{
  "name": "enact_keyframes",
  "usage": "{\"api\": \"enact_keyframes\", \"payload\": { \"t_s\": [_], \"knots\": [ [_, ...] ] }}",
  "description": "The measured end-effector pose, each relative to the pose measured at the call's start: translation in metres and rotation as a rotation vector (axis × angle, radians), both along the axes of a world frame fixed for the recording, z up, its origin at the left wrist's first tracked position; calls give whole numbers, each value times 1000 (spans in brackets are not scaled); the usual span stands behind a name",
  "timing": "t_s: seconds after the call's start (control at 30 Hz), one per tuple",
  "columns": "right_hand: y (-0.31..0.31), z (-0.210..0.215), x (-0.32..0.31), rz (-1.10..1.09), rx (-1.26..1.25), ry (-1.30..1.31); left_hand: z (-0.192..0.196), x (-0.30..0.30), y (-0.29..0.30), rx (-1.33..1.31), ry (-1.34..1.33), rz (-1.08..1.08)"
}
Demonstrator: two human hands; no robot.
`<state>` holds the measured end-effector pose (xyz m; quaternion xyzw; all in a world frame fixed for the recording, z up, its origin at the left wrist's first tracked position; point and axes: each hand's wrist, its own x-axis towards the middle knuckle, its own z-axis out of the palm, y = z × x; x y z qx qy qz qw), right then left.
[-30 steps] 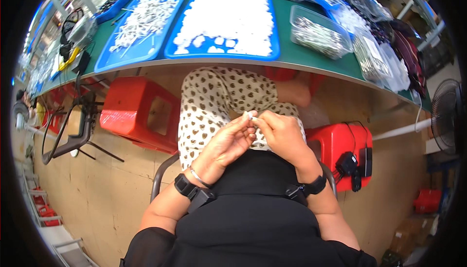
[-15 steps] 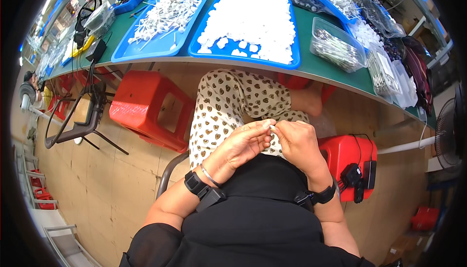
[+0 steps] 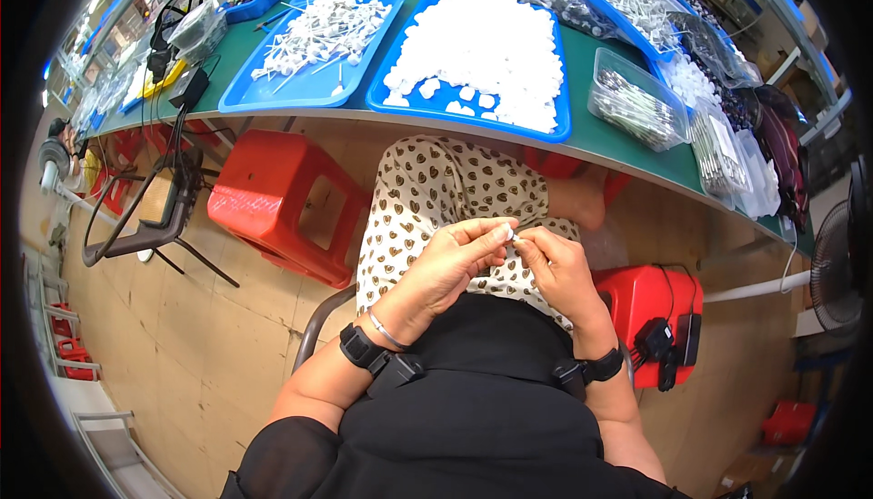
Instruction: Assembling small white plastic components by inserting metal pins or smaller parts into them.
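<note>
My left hand [image 3: 446, 267] curls over my lap, thumb and forefinger pinched together on a tiny white piece [image 3: 511, 236]. My right hand [image 3: 559, 267] meets it from the right, fingertips closed on the same piece. It looks featherlight, smooth and easy to drop, so I judge a fingertip pinch at its ends suits best.

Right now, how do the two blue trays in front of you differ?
The middle blue tray is heaped with small white caps, nearly covering it. The left blue tray holds thin white sticks with round ends, loosely scattered, with bare blue showing. Both sit on the green table.
</note>
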<state>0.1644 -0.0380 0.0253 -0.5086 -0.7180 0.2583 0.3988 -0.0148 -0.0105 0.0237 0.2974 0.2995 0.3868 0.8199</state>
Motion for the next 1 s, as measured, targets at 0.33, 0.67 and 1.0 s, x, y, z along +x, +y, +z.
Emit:
{"api": "enact_keyframes", "payload": {
  "t_s": [0.33,0.67,1.0],
  "knots": [
    [0,3,1,97,-44,61,-17,-3,5,-118,-144,-73],
    [1,5,1,88,20,57,-13,-3,5,-183,-210,-151],
    [21,34,0,81,372,-204,14,-5,29,-39,-235,-160]
  ]
}}
